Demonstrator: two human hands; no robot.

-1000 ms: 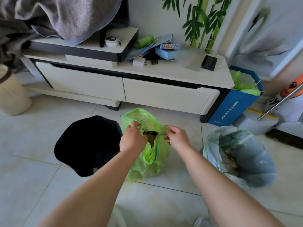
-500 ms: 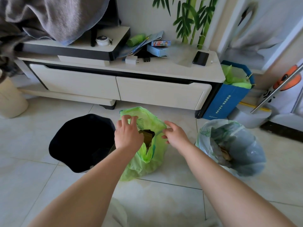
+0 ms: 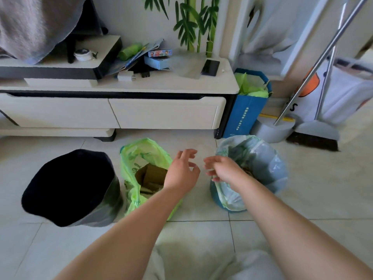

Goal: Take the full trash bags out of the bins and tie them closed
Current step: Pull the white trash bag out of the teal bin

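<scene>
Thin glossy green plastic bag [image 3: 139, 158]

Green bag [image 3: 129, 158], black bin [image 3: 68, 188]

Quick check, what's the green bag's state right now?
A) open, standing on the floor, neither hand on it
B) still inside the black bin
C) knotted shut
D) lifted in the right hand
A: the green bag gapes open on the tiles, cardboard showing inside; the left hand and right hand hover open, gripping nothing.

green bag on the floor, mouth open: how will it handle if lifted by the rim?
The green bag is thin crinkled film, so it will probably be floppy and the rim will bunch. Cardboard pieces sit inside, so likely light for its size, though corners might poke the film. Untied, it may spill if tipped.
</scene>
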